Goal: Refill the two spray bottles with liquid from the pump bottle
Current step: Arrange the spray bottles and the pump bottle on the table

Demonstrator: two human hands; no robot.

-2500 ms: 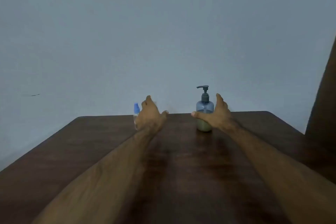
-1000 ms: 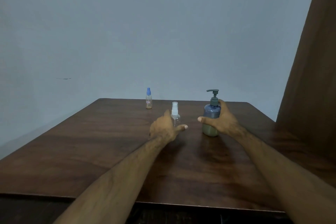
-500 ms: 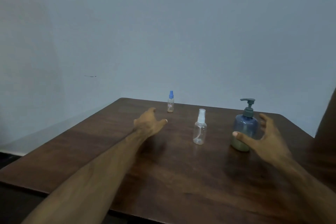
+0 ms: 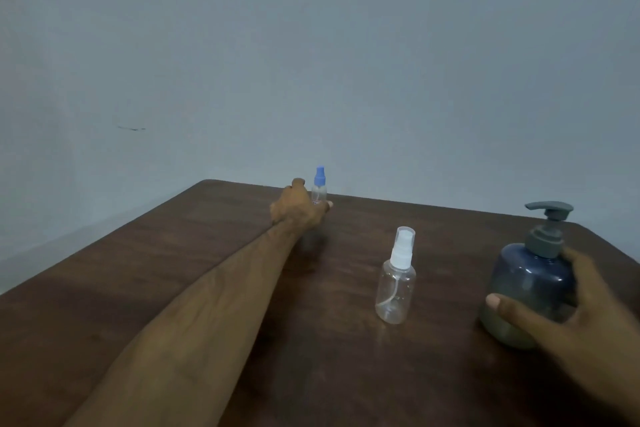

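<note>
A dark wooden counter [image 4: 138, 288] stands against a pale wall. At its right side, the right hand [image 4: 568, 315] curls its thumb and fingers around the dark blue pump bottle [image 4: 526, 288], which stands upright. Well to the left stands the clear, empty-looking spray bottle [image 4: 396, 282] with a white top. At the far edge, the left hand [image 4: 298, 206] closes around the small blue-capped spray bottle [image 4: 319, 188]; the grip is partly hidden. That bottle is slim, so a hasty pull may tip it. The returning forearm could also knock the clear bottle over.
</note>
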